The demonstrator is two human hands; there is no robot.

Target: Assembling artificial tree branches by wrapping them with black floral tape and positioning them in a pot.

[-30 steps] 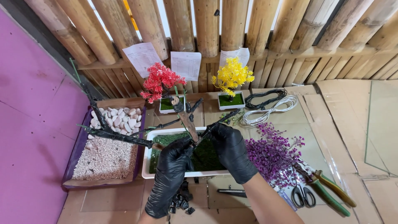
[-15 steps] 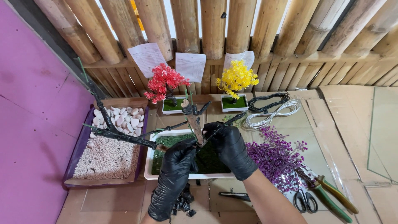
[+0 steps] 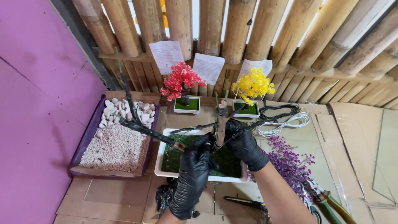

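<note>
Bare model tree (image 3: 220,124), upright over the white tray (image 3: 162,154) of green moss. My left hand (image 3: 195,166) and right hand (image 3: 244,145), both in black gloves, pinch its trunk at the base. Dark branches (image 3: 141,124) spread left over the box of gravel and white stones (image 3: 116,143); purple sprigs (image 3: 290,164) lie right.

Three white printed paper sheets (image 3: 208,67) hang side by side on the bamboo fence (image 3: 232,29).
</note>
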